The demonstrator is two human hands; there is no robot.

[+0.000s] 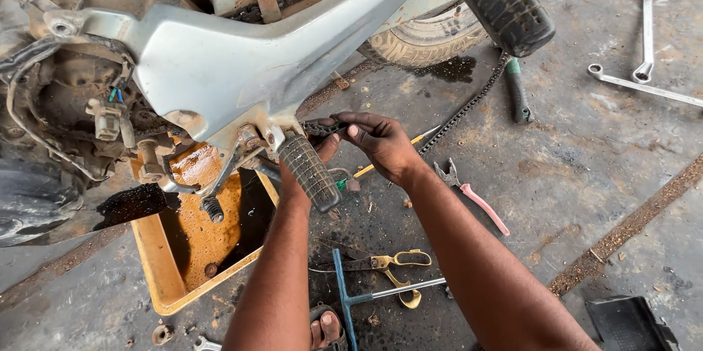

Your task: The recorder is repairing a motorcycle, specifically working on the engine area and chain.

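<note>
Head view: right hand (381, 142) pinching the drive chain (469, 106) beside the ribbed footpeg (311, 172), chain trailing off toward two o'clock, loose on the concrete. Left hand (322, 150) mostly hidden behind the peg, grip impossible to tell. Chain off the sprockets, refitting apparently barely begun. Oily yellow tray (157, 263) at eight o'clock, pliers (469, 193) at three.

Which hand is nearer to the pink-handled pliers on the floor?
The right hand. It grips the chain just up and left of the pink-handled pliers. The left hand is farther left, partly hidden behind the ribbed footpeg.
</note>
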